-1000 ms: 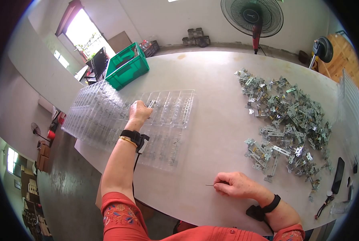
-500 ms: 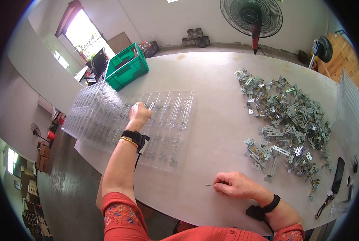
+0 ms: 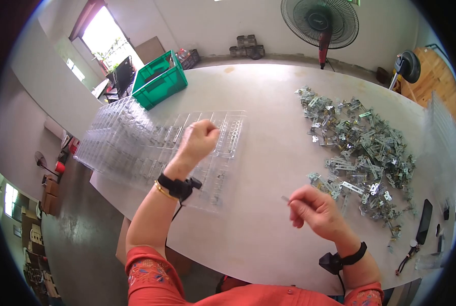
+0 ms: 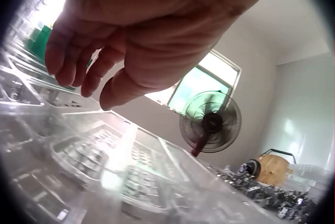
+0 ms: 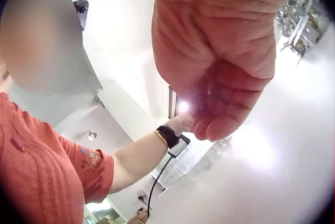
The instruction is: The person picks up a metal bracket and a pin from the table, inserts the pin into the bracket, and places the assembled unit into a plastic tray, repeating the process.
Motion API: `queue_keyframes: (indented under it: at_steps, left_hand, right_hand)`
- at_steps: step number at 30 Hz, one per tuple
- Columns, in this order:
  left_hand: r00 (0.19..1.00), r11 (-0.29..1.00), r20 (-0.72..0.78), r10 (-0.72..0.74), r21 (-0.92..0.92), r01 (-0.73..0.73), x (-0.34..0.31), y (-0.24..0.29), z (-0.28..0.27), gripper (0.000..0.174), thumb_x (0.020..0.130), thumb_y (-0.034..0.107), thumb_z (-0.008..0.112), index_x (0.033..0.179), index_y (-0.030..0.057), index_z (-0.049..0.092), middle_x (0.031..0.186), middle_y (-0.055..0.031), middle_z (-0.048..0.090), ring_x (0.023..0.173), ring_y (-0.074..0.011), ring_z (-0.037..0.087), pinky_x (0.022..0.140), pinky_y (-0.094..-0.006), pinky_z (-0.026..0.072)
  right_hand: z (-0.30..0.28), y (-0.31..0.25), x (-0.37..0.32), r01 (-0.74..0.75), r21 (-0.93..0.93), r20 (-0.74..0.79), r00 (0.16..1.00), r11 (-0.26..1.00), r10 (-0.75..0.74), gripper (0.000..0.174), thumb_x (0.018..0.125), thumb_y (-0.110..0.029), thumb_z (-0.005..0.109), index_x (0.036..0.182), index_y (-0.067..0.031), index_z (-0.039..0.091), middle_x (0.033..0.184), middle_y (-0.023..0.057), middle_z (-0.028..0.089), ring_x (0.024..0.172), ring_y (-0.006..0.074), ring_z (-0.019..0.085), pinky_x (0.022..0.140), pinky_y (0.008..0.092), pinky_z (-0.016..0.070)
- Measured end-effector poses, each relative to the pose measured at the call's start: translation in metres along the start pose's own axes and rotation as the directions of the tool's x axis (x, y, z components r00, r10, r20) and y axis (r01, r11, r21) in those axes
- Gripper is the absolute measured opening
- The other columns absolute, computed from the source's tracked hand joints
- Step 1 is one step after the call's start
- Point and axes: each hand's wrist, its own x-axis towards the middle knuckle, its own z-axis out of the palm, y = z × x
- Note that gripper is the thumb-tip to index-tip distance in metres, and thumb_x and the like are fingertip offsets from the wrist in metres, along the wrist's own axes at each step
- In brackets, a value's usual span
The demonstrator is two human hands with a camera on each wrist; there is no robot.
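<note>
My left hand [image 3: 200,140] is over the clear plastic compartment trays [image 3: 231,133], its fingers loosely bent with nothing between them in the left wrist view. Rows of small metal parts [image 4: 86,158] lie in the tray compartments below it. My right hand [image 3: 314,211] is raised above the table in front of the pile of metal brackets [image 3: 375,148]. Between thumb and fingers it pinches a thin metal piece [image 3: 285,199], of which only a short grey end shows. In the right wrist view the curled fingers [image 5: 222,127] hide that piece.
A green crate [image 3: 160,84] stands at the table's back left, beside stacked clear trays [image 3: 105,132]. A black phone-like object [image 3: 424,222] and a short cable [image 3: 405,260] lie at the right edge. A standing fan [image 3: 319,23] is behind the table.
My left hand has left the tray compartment and moved right and towards me. My right hand has risen from the table and moved right and forward, with the thin metal piece still pinched.
</note>
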Motion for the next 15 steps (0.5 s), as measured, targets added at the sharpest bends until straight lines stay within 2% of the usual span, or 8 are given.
queue_keyframes:
  at_steps: [2, 3, 4, 6, 8, 10, 13, 15]
  left_hand:
    - [0.978, 0.954, 0.148, 0.150, -0.281, -0.104, -0.021, 0.034, 0.016, 0.014, 0.097, 0.011, 0.064, 0.100, -0.0009, 0.070, 0.078, 0.0015, 0.065, 0.075, -0.0039, 0.059, 0.064, -0.0232, 0.0510]
    - [0.956, 0.922, 0.226, 0.187, -0.377, -0.091, -0.036, 0.056, 0.020, 0.014, 0.098, 0.012, 0.064, 0.104, -0.0004, 0.069, 0.081, 0.0026, 0.064, 0.075, -0.0036, 0.060, 0.065, -0.0221, 0.0511]
    - [0.926, 0.881, 0.299, 0.232, -0.469, -0.069, -0.051, 0.079, 0.023, 0.015, 0.099, 0.012, 0.064, 0.108, 0.0001, 0.068, 0.085, 0.0037, 0.063, 0.075, -0.0033, 0.060, 0.066, -0.0209, 0.0513]
    - [0.886, 0.755, 0.361, 0.292, -0.655, 0.019, -0.076, 0.112, 0.032, 0.020, 0.099, 0.012, 0.066, 0.115, -0.0010, 0.064, 0.093, 0.0014, 0.065, 0.080, -0.0037, 0.060, 0.071, -0.0212, 0.0529]
    - [0.842, 0.650, 0.362, 0.400, -0.759, 0.018, -0.089, 0.128, 0.046, 0.024, 0.099, 0.010, 0.067, 0.120, -0.0009, 0.061, 0.100, 0.0000, 0.064, 0.086, -0.0043, 0.061, 0.075, -0.0218, 0.0535]
    - [0.829, 0.623, 0.343, 0.442, -0.782, -0.009, -0.096, 0.144, 0.055, 0.025, 0.099, 0.009, 0.067, 0.121, -0.0015, 0.060, 0.104, -0.0020, 0.064, 0.090, -0.0052, 0.061, 0.077, -0.0223, 0.0542]
    - [0.827, 0.422, 0.219, 0.517, -0.906, -0.024, -0.096, 0.158, 0.073, 0.020, 0.099, 0.005, 0.066, 0.117, -0.0016, 0.062, 0.104, -0.0038, 0.067, 0.090, -0.0068, 0.063, 0.078, -0.0235, 0.0555]
    - [0.818, 0.383, 0.213, 0.535, -0.924, -0.010, -0.095, 0.164, 0.080, 0.019, 0.099, 0.005, 0.065, 0.116, -0.0015, 0.063, 0.103, -0.0038, 0.067, 0.089, -0.0072, 0.063, 0.077, -0.0239, 0.0557]
  right_hand:
    - [-0.005, -0.008, -0.005, 0.207, 0.035, -0.190, 0.962, 0.978, -0.197, 0.007, 0.104, -0.010, 0.057, 0.106, -0.0042, 0.061, 0.079, 0.0023, 0.063, 0.066, 0.0080, 0.061, 0.060, 0.0228, 0.0511]
    - [-0.007, -0.014, -0.008, 0.278, 0.015, -0.241, 0.933, 0.961, -0.266, 0.007, 0.105, -0.010, 0.056, 0.107, -0.0038, 0.059, 0.078, 0.0033, 0.063, 0.064, 0.0081, 0.060, 0.057, 0.0223, 0.0498]
    - [-0.007, -0.021, -0.012, 0.276, 0.005, -0.242, 0.933, 0.961, -0.267, 0.007, 0.105, -0.010, 0.056, 0.107, -0.0038, 0.059, 0.078, 0.0033, 0.063, 0.064, 0.0081, 0.060, 0.057, 0.0223, 0.0498]
    - [-0.008, -0.035, -0.022, 0.409, -0.025, -0.341, 0.854, 0.912, -0.392, 0.008, 0.105, -0.010, 0.056, 0.107, -0.0027, 0.059, 0.078, 0.0037, 0.062, 0.063, 0.0078, 0.059, 0.057, 0.0223, 0.0495]
    - [-0.010, -0.041, -0.031, 0.407, -0.076, -0.332, 0.850, 0.910, -0.408, 0.008, 0.104, -0.009, 0.057, 0.107, -0.0021, 0.059, 0.079, 0.0037, 0.063, 0.064, 0.0072, 0.059, 0.058, 0.0216, 0.0495]
    - [-0.009, -0.046, -0.036, 0.397, -0.263, -0.342, 0.814, 0.880, -0.469, 0.007, 0.104, -0.007, 0.057, 0.108, -0.0021, 0.059, 0.080, 0.0026, 0.063, 0.066, 0.0061, 0.059, 0.059, 0.0205, 0.0492]
    - [-0.008, -0.051, -0.039, 0.385, -0.327, -0.380, 0.783, 0.863, -0.493, 0.007, 0.103, -0.006, 0.057, 0.108, -0.0020, 0.058, 0.081, 0.0013, 0.063, 0.067, 0.0049, 0.059, 0.059, 0.0193, 0.0489]
    - [-0.011, -0.051, -0.041, 0.377, -0.343, -0.400, 0.770, 0.860, -0.497, 0.006, 0.103, -0.006, 0.057, 0.108, -0.0020, 0.058, 0.082, 0.0009, 0.063, 0.067, 0.0044, 0.059, 0.059, 0.0191, 0.0483]
